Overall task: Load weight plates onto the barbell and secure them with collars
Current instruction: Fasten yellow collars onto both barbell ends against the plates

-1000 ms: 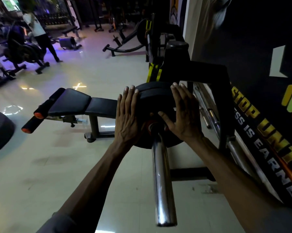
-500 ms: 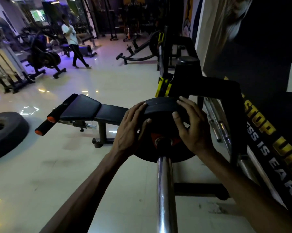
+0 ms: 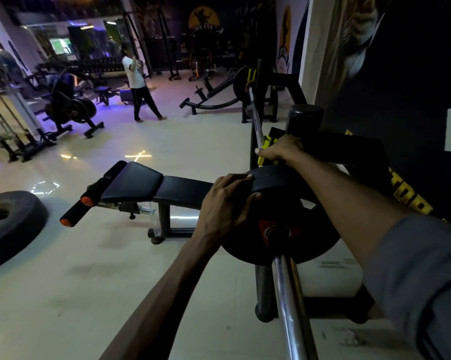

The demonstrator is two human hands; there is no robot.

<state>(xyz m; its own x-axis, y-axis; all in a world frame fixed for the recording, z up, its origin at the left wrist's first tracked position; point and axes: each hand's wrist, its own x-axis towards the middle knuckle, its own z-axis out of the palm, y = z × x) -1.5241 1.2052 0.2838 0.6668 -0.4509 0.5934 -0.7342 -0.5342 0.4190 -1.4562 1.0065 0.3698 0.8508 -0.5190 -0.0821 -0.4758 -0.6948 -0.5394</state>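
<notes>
A black weight plate (image 3: 292,245) with a red hub sits on the chrome barbell sleeve (image 3: 289,302), which runs toward me at the lower middle. My left hand (image 3: 227,203) grips the plate's upper left rim, fingers curled over the top. My right hand (image 3: 279,150) reaches past the plate and is closed around the barbell shaft (image 3: 255,120) beside the yellow hook of the black rack (image 3: 349,149). A second plate (image 3: 241,84) hangs at the bar's far end. No collar is visible.
A black bench (image 3: 151,188) with orange-tipped rollers lies left of the plate. A large tyre (image 3: 8,224) rests on the floor at far left. A person (image 3: 137,87) stands among machines at the back. A dark printed wall closes the right side.
My right hand left the plate's face and moved forward onto the barbell shaft by the rack. My left hand shifted up onto the plate's top rim. The view tilted upward.
</notes>
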